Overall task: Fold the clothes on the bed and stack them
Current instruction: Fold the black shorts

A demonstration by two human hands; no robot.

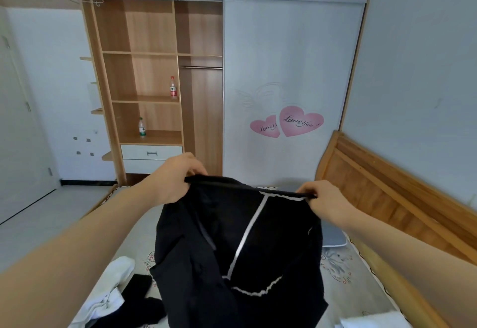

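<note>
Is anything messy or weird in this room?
Yes. A white garment and a black one lie crumpled on the bed, unfolded. Two drink bottles stand in the open wardrobe, odd among clothes shelves.

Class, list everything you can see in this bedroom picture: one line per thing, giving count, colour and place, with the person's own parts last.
Black garment with white trim: one, black, held up over the bed.
White clothing: one heap, white, bed's near left.
Black clothing: one heap, beside the white heap.
Patterned mattress: one, pale.
Wooden headboard: one, brown, right.
Plastic bottles: two, clear, wardrobe shelves.
Pink heart stickers: two, wardrobe door.
Left hand: grip on garment's top edge.
Right hand: same, right end.
</note>
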